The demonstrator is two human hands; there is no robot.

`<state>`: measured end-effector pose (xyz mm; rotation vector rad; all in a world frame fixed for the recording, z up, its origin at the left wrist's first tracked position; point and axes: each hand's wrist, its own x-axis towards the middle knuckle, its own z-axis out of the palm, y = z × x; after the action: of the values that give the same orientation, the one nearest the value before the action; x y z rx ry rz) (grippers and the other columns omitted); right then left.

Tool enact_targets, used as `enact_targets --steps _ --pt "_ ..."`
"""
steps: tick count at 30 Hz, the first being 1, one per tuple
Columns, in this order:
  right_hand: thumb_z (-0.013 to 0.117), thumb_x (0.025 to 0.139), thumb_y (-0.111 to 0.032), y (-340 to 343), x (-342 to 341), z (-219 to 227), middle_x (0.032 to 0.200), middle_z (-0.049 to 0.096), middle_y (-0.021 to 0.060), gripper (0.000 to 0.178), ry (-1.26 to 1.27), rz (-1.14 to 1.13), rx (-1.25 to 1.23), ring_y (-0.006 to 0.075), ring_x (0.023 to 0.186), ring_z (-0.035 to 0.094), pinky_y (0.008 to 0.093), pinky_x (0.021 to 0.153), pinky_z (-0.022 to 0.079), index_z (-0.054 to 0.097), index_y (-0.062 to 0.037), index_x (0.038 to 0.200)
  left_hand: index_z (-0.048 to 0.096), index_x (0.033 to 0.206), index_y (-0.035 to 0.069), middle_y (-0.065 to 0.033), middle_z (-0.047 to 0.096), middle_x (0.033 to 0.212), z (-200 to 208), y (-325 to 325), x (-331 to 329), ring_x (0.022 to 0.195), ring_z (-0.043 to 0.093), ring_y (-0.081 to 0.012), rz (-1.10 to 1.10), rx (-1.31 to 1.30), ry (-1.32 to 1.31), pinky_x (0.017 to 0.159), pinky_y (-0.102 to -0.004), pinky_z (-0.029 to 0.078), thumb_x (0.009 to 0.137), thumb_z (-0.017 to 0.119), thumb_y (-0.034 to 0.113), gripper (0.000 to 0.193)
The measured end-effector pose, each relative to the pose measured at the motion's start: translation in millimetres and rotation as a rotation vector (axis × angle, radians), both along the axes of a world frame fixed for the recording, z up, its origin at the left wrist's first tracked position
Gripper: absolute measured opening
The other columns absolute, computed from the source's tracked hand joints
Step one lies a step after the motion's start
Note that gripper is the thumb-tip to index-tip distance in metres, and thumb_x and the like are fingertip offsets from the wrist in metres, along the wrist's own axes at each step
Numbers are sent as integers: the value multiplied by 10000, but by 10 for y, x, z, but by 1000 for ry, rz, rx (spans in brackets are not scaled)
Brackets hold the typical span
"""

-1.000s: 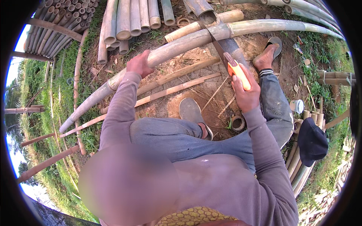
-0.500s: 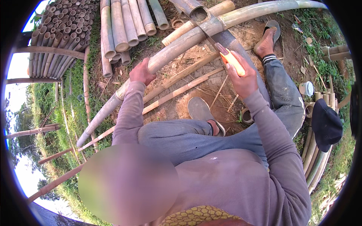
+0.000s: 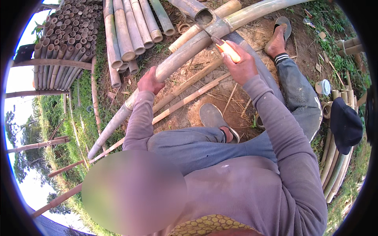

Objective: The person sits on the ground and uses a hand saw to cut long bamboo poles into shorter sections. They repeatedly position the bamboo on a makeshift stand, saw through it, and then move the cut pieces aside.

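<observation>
A long, thick bamboo pole point(image 3: 183, 54) lies aslant across the ground ahead of me, from lower left to upper right. My left hand point(image 3: 150, 80) is wrapped round it left of the middle. In my right hand point(image 3: 242, 66) is a handsaw point(image 3: 228, 51) with an orange-yellow handle, its fingers closed about the grip. The saw's narrow dark blade lies across the pole, near a joint ring. How deep the blade sits in the bamboo I cannot tell. Beneath the pole, another bamboo piece point(image 3: 232, 7) and the open end of a wide bamboo tube point(image 3: 204, 16) show.
Cut bamboo poles point(image 3: 122, 39) lie at the upper left, beside a tall stack point(image 3: 71, 35) behind a rail. Thinner bamboo strips point(image 3: 189, 98) cross the ground before my feet. On the right are a white cup point(image 3: 323, 87), a dark cap point(image 3: 345, 126) and more poles point(image 3: 332, 169).
My right hand has pushed the saw away from me and leftward, bringing its handle closer to the pole. My left hand keeps its grip. The whole view has shifted slightly.
</observation>
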<state>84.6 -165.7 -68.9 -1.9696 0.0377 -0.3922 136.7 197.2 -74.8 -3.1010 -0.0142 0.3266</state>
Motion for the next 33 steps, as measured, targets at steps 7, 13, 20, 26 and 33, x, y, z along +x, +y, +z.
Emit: enact_targets --steps 7,13,20,26,33 --pt "652 951 2 -649 -1752 615 1305 696 225 475 126 78 78 251 1139 722 350 951 578 556 100 1406 535 1421 190 -145 704 1206 -134 132 -76 1108 696 -371 4 -34 -58 938 -486 559 691 866 350 817" --pt "722 967 -155 -137 -119 70 1153 740 206 402 5 63 110 245 1004 748 338 881 570 645 -8 1333 537 1404 195 -145 703 1183 -92 14 63 1097 697 -372 -26 -24 -54 932 -489 558 685 859 340 801" --pt "748 925 -55 -420 -1218 315 1274 715 217 508 27 84 81 250 1115 731 335 938 572 592 49 1397 527 1453 197 -151 699 1269 -21 108 -85 1167 681 -366 27 -24 11 985 -473 547 702 856 336 832" --pt "730 937 -25 -387 -1169 186 1329 687 217 507 -18 99 -6 258 1177 709 340 985 561 570 66 1410 547 1416 177 -154 709 1238 -82 121 -58 1146 687 -371 10 -32 -43 951 -478 552 697 857 346 802" --pt "745 945 -168 51 -72 -209 1250 720 215 465 -13 50 54 354 1090 741 381 913 594 625 9 1358 538 1384 189 -146 706 1183 -88 430 -39 1088 695 -380 21 -38 -207 924 -485 563 684 864 298 781"
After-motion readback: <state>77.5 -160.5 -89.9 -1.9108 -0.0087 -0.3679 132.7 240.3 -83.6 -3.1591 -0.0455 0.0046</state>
